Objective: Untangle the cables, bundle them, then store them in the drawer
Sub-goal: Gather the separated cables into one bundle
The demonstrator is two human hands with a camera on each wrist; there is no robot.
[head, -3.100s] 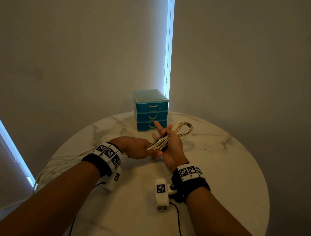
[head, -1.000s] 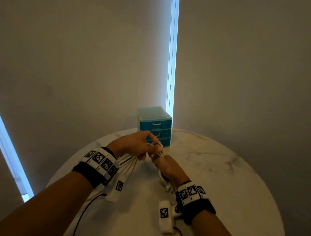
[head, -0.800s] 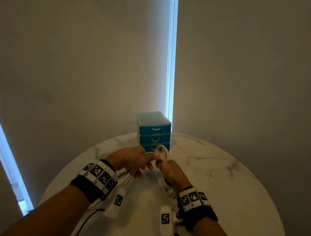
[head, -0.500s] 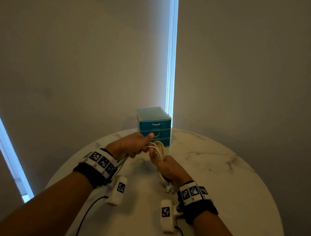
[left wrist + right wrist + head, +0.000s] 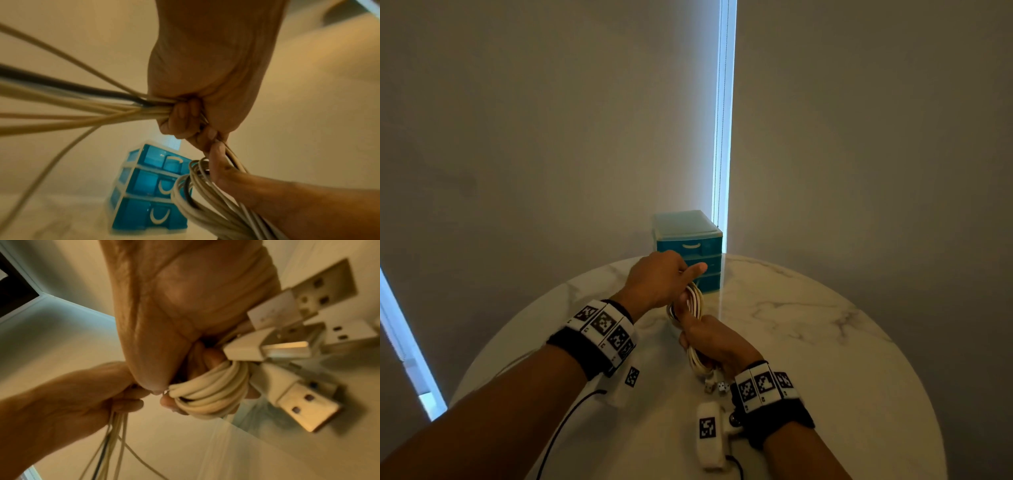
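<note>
the cream cables (image 5: 693, 303) (one dark strand among them) are gathered in an upright looped coil above the desk (image 5: 825, 342), usb plugs (image 5: 273, 347) dangling at the bottom. behind stands the teal three-drawer unit (image 5: 688, 246), all drawers closed.

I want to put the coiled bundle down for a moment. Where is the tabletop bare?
Bare marble lies right of the right hand, out to the table rim. Crowded: between the hands, the cables, and the drawer unit.
</note>
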